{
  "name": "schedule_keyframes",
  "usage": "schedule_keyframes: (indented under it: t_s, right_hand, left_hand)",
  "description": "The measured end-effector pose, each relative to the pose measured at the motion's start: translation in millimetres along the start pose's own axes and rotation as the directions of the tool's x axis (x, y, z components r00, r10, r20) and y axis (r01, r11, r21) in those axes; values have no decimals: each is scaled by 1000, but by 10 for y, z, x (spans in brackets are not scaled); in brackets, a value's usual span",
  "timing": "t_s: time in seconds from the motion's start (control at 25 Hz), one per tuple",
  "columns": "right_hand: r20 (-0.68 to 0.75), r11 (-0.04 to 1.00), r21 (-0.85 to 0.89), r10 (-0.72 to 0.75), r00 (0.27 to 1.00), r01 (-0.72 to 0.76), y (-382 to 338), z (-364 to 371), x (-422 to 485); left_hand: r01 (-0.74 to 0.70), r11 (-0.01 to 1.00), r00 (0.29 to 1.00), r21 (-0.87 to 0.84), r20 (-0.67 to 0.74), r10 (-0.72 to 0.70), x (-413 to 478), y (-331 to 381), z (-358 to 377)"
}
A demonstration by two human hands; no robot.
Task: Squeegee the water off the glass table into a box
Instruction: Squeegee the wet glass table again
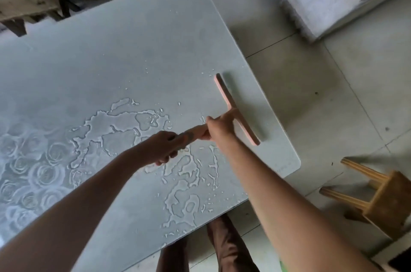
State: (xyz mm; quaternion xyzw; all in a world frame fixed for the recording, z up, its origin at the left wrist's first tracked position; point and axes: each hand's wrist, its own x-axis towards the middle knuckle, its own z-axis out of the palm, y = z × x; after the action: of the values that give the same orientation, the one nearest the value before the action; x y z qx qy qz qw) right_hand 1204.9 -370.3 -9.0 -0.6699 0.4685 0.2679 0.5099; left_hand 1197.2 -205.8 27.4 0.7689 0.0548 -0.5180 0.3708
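Fingers (166,158) of left hand (163,146) curled round pink squeegee (231,105) handle; right hand (219,127) wraps same handle nearer blade. Blade lies across glass table (133,49) near right edge, water (124,131) pooled behind it. Risk: no box in view, so push now and runoff hits floor tiles (311,93); stroke from here skips puddles. Count: one squeegee, two hands, one table, one wooden stool (384,196), several joined puddles, zero boxes.
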Motion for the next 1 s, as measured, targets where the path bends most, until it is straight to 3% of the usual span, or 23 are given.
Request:
schedule_keyframes:
  t_s: [0.16,0.28,0.44,0.56,0.68,0.84,1.0]
  right_hand:
    - [155,987,-163,16,988,9,149,754,-580]
    - [240,975,-223,64,969,-9,231,912,-894]
    - [204,931,-257,-210,956,259,-252,537,-596]
    - [116,940,-215,-247,962,267,-762,297,77]
    - [46,963,-191,-187,981,192,-940,-9,467]
    - [-2,898,-395,-213,977,195,-548,305,285]
    - [275,850,-462,-134,952,253,118,999,-695]
  left_hand:
    - [189,970,980,-153,-27,-195,-658,-703,-242]
    - [229,942,970,-245,-23,-241,-1043,-915,-215]
    - [34,936,988,-350,-132,-85,-797,-397,-154]
    - [-102,921,979,-377,-201,26,-185,107,-139]
    - [-122,919,985,-375,-159,66,216,478,-58]
    - [3,928,996,-373,-81,-36,149,-45,69]
    - [234,857,962,-459,-21,-274,-808,-949,206]
